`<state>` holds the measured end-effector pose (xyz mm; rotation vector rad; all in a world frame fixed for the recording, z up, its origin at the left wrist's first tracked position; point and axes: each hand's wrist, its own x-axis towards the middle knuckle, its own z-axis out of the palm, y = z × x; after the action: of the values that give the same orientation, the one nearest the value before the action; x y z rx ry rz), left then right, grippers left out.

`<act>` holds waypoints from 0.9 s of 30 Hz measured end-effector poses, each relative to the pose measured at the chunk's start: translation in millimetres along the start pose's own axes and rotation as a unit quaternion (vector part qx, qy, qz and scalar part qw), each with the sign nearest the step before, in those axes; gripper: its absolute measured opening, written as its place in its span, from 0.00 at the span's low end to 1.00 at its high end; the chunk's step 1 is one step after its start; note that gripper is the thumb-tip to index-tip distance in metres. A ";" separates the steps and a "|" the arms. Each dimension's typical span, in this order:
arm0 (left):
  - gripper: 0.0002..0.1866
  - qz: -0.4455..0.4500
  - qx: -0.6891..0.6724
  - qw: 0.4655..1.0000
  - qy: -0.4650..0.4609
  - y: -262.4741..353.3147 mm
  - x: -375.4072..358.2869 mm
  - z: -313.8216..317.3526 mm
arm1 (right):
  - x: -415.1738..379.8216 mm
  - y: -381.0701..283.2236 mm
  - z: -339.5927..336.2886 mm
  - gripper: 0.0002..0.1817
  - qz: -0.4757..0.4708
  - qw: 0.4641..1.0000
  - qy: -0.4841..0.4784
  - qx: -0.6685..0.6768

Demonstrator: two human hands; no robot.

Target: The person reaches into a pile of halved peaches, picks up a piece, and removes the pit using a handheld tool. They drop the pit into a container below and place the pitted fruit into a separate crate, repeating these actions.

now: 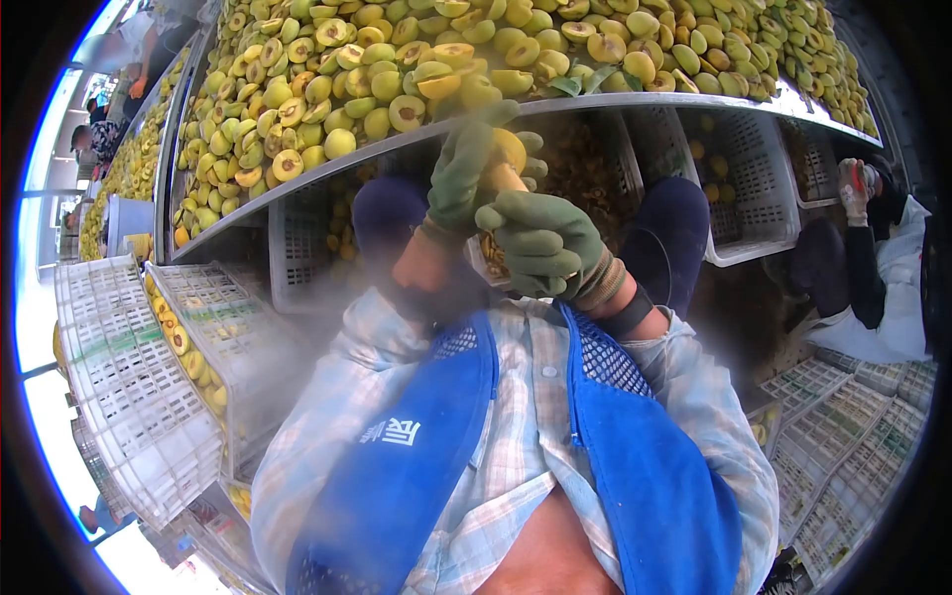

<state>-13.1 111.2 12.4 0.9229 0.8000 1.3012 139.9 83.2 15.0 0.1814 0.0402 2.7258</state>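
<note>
Between my hands is a yellow fruit. My left hand, in a green glove, has its fingers closed around it. My right hand, gloved too, is closed on a short tan handle that points up against the fruit. The handle's far end is hidden. Both hands are in front of the near edge of a metal-rimmed table, heaped with cut yellow-green fruit. Below them is a container of brownish pieces, partly hidden by my hands.
White crates stand under the table. More crates are stacked at the left and lower right, some with fruit. A co-worker's gloved hand shows at the right. Other people are at the far left. Green leaves lie on the fruit.
</note>
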 end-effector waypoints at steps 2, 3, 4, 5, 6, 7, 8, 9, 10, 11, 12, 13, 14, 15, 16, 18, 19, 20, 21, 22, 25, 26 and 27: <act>0.25 -0.058 -0.179 0.982 -0.008 11.8 -1.5 6.4 | -2.7 -1.8 6.4 0.20 -0.018 0.987 0.042 -0.151; 0.27 -0.073 -0.175 0.982 -0.021 13.1 -2.8 4.4 | -3.0 0.4 11.7 0.20 -0.025 0.973 0.064 -0.222; 0.29 -0.086 -0.170 0.981 -0.033 14.5 -1.8 1.9 | 2.1 3.8 17.8 0.20 -0.025 0.895 0.210 -0.393; 0.32 -0.098 -0.164 0.980 -0.049 16.8 1.1 0.7 | 3.1 2.3 22.7 0.20 -0.007 0.890 0.224 -0.397; 0.32 -0.107 -0.126 0.986 -0.031 23.6 -0.8 5.7 | 2.8 0.2 27.0 0.20 0.010 0.885 0.238 -0.401; 0.30 -0.110 -0.113 0.987 -0.017 22.9 -1.2 6.6 | 1.8 -1.0 28.6 0.20 0.027 0.879 0.254 -0.403; 0.29 -0.114 -0.101 0.988 -0.003 21.0 -2.2 7.3 | 1.8 -0.9 27.5 0.20 0.023 0.864 0.256 -0.434; 0.28 -0.119 -0.088 0.989 0.011 18.5 -3.2 7.6 | -0.3 -2.3 23.2 0.20 0.011 0.898 0.200 -0.392; 0.26 -0.089 -0.042 0.995 0.009 14.6 -3.4 7.0 | -3.4 -4.9 15.8 0.20 -0.001 0.927 0.143 -0.348; 0.24 -0.059 0.004 0.998 0.009 9.6 -3.4 5.3 | -5.1 -6.6 8.7 0.20 -0.011 0.950 0.085 -0.301; 0.22 -0.027 0.050 0.998 0.009 5.9 -3.0 2.8 | -4.3 -8.4 4.4 0.21 0.023 0.976 0.085 -0.198; 0.23 -0.030 0.046 0.998 0.011 3.1 -1.2 -1.0 | -2.7 -7.8 2.2 0.21 0.033 0.992 0.046 -0.109; 0.24 -0.033 0.043 0.998 0.012 -0.2 0.2 -4.9 | -0.2 -5.2 1.1 0.20 0.042 0.999 0.007 -0.019; 0.25 -0.038 0.039 0.998 0.012 -3.1 0.8 -7.0 | 2.1 -1.8 -1.0 0.20 0.050 0.996 -0.032 0.071; 0.25 -0.038 0.027 0.998 0.034 -5.9 0.5 -6.3 | 4.5 2.6 -10.1 0.22 0.027 0.994 -0.058 0.094; 0.25 -0.039 0.002 0.996 0.074 -11.3 1.2 -0.6 | 10.0 7.9 -18.3 0.22 0.008 0.986 -0.108 0.128; 0.25 -0.032 -0.007 0.994 0.100 -12.6 4.1 4.4 | 11.6 8.9 -19.3 0.23 -0.001 0.981 -0.133 0.144; 0.25 -0.027 -0.016 0.991 0.129 -13.7 4.4 10.5 | 11.6 11.1 -17.0 0.23 -0.023 0.983 -0.118 0.139; 0.25 -0.020 -0.024 0.987 0.159 -14.9 4.8 14.7 | 12.0 12.3 -12.2 0.23 -0.043 0.985 -0.102 0.134; 0.24 0.051 0.014 0.990 0.130 -21.7 5.7 13.0 | 12.3 11.6 -8.6 0.23 -0.064 0.986 -0.087 0.127; 0.23 0.122 -0.009 0.977 0.176 -29.7 15.2 23.3 | 9.5 9.1 -5.7 0.23 -0.106 0.989 -0.057 0.082; 0.23 0.138 0.020 0.974 0.179 -35.0 20.6 17.5 | 9.1 8.0 -1.0 0.23 -0.132 0.987 0.077 -0.052; 0.23 0.153 0.049 0.970 0.182 -42.4 26.4 7.1 | 8.8 7.4 6.3 0.22 -0.152 0.949 0.208 -0.183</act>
<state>14.4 135.3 -22.3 0.9218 1.0410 1.7475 129.8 80.0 22.8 -0.4684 -0.2938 2.3622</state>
